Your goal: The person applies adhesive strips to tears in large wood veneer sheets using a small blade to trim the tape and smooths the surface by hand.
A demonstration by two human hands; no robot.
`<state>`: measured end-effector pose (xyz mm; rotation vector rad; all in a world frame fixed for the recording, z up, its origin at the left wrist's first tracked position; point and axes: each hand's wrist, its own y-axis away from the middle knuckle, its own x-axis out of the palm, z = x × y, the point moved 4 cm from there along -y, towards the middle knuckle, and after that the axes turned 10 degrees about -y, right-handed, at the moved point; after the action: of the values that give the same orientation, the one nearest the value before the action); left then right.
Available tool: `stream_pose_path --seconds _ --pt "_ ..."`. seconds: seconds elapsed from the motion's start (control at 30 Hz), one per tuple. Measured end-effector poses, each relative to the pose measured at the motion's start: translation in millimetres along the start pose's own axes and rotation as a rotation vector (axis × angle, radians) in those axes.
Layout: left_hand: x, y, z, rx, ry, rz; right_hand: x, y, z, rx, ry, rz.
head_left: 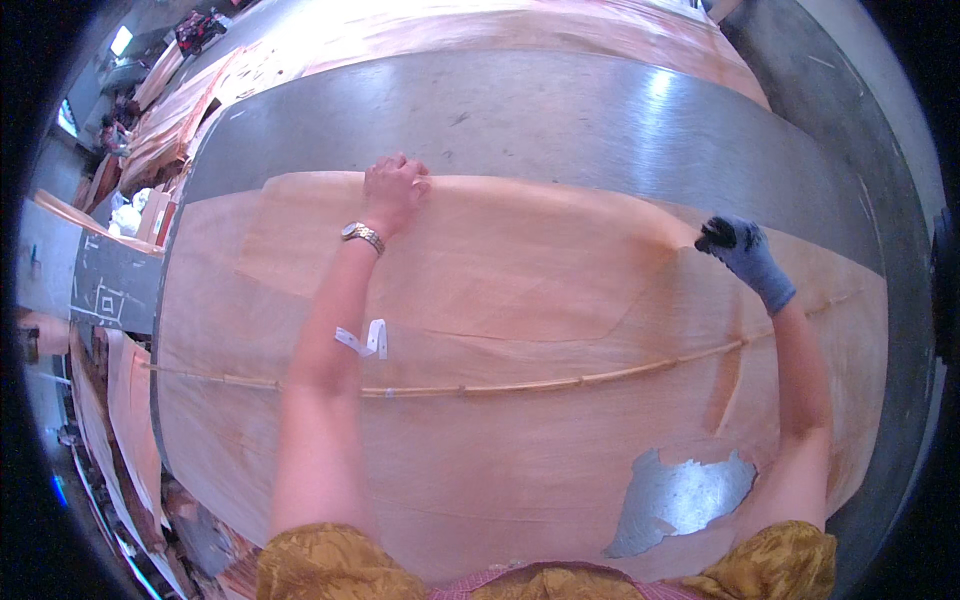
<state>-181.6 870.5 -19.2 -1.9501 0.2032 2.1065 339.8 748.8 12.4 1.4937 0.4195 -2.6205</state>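
lying beyond the bamboo cane (520, 387), the veneer sheet (490, 255) seems light, brittle, best edge-held; right hand (745, 258) pinches it, left hand (396, 190)'s finger closure unclear.

We record pale orange-tan across the veneer sheet (500, 250), golden tan on the bamboo rod (560, 384), grey on the metal tabletop (420, 115), blue-grey and black on the glove (752, 262), mottled mustard patterning on the shirt (335, 565).

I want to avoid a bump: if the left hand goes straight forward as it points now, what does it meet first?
Probably the grey table, just past the edge of the sheet at the left hand; height is unclear.
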Motion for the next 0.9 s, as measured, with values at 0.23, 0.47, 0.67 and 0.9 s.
stream_pose_path --seconds 0.23,0.47,0.67,0.9 --pt "1 77 41 -0.279 -0.180 -0.313 -5 -16 2 0.022 0.204 -0.046" --pt "-40 179 44 -0.222 -0.395 0.104 83 7 91 -0.299 0.301 0.037" --pt "-54 187 86 -0.500 0.484 0.007 123 12 107 -0.265 0.178 0.059" --pt "-57 202 59 -0.457 0.006 0.252 125 14 102 -0.198 0.199 0.064"
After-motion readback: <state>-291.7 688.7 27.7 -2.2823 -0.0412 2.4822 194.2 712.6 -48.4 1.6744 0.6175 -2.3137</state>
